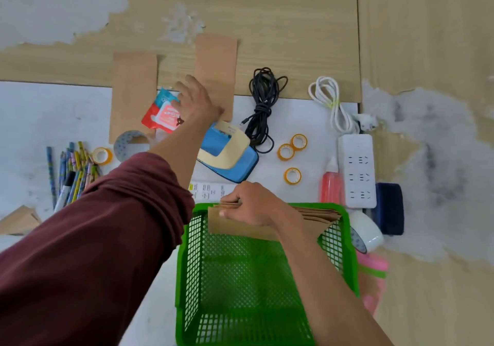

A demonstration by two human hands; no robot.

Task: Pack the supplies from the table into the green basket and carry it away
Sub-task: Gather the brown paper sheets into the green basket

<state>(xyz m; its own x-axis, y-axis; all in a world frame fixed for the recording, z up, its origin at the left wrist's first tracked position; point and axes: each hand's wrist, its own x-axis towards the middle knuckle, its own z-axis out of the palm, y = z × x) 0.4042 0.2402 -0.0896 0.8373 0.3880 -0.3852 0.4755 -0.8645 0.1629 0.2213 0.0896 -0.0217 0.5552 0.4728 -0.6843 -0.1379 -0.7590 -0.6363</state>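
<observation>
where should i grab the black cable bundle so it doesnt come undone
Pinch the black cable bundle at its wrapped waist, coming down from above: it lies flat on the table, and the turns cinched round its middle keep both loops together.

A single camera does all the looking here, worn on the person's head and facing forward and steeply down, so the bench (294,121) is seen almost from straight above. It sits near. Both forearms enter from the bottom edge, the left hand (196,102) stretched to mid-frame and the right hand (254,206) gripping paper bags (227,226) at the far rim of the green basket (181,265), whose near end the bottom border cuts off. The wide lens spans from the pencils (72,174) at left to the power strip (357,171) at right.
</observation>
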